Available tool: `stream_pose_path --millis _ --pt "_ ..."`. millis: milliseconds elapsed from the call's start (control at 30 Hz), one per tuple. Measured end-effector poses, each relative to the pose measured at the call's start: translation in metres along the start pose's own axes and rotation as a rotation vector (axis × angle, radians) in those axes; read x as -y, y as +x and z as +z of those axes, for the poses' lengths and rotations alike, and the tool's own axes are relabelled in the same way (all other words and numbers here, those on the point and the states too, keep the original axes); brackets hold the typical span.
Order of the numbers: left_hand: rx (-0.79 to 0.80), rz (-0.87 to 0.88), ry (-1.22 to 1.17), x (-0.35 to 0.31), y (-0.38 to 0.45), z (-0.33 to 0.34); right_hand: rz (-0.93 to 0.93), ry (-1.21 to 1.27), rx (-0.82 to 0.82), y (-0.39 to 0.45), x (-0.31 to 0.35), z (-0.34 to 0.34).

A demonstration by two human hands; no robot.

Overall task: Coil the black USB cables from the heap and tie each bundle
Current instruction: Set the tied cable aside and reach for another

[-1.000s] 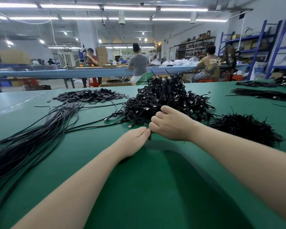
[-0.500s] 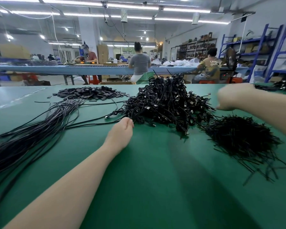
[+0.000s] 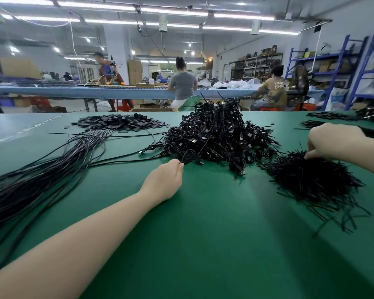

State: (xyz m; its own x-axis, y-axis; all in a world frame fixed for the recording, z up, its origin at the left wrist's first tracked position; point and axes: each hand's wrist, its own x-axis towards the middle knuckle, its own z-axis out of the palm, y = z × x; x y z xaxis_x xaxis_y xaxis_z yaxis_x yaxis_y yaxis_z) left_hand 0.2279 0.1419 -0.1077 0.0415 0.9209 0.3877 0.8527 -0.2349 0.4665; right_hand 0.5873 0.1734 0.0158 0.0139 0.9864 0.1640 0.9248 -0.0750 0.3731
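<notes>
A tall heap of coiled black USB cables (image 3: 218,134) rises at the middle of the green table (image 3: 203,244). My left hand (image 3: 166,180) pinches a small coiled loop of cable (image 3: 188,156) at the heap's near left foot. A loose pile of thin black ties (image 3: 311,180) lies to the right of the heap. My right hand (image 3: 330,140) reaches down onto the far top of that pile, its fingertips pinching among the ties. A long sheaf of straight black cables (image 3: 37,175) fans out on the left.
A pile of flat black pieces (image 3: 117,124) lies at the back left. More black cables (image 3: 354,117) lie at the far right edge. Three people work at a blue table (image 3: 117,92) beyond; blue shelving (image 3: 352,70) stands on the right.
My right hand left the left hand, swung right over the heap and dropped onto the tie pile. My left hand slid left and forward, holding the coil.
</notes>
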Motion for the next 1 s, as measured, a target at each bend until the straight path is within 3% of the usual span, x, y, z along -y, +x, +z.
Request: stream_pose_path --millis 133,200,233,300,367,467,567,767,1000 --pt "0.046 -0.018 -0.128 0.006 0.007 0.0 -0.036 0.002 -0.083 -0.001 0.004 -0.013" --pt "0.037 -0.047 -0.277 0.008 0.009 -0.001 -0.064 -0.039 -0.263 -0.004 0.015 -0.024" --pt "0.026 -0.059 -0.352 0.01 0.01 -0.002 -0.106 0.045 -0.4 -0.006 0.026 -0.029" --pt "0.008 -0.077 -0.448 0.011 0.011 -0.003 -0.252 0.478 -0.583 -0.018 0.066 -0.039" --pt "-0.009 -0.101 -0.514 0.01 0.011 -0.004 -0.431 0.904 -0.556 -0.032 0.118 -0.048" --pt "-0.033 -0.126 -0.58 0.009 0.01 -0.006 -0.584 1.041 -0.478 -0.044 0.189 -0.034" --pt "-0.076 -0.083 -0.469 0.01 0.008 -0.007 -0.632 1.059 -0.565 -0.049 0.229 -0.004" --pt "0.055 0.03 -0.006 0.0 0.002 -0.003 -0.518 1.214 -0.82 -0.043 0.233 0.019" --pt "0.07 0.062 0.076 -0.005 -0.003 -0.007 -0.536 1.268 -0.841 -0.043 0.233 0.018"
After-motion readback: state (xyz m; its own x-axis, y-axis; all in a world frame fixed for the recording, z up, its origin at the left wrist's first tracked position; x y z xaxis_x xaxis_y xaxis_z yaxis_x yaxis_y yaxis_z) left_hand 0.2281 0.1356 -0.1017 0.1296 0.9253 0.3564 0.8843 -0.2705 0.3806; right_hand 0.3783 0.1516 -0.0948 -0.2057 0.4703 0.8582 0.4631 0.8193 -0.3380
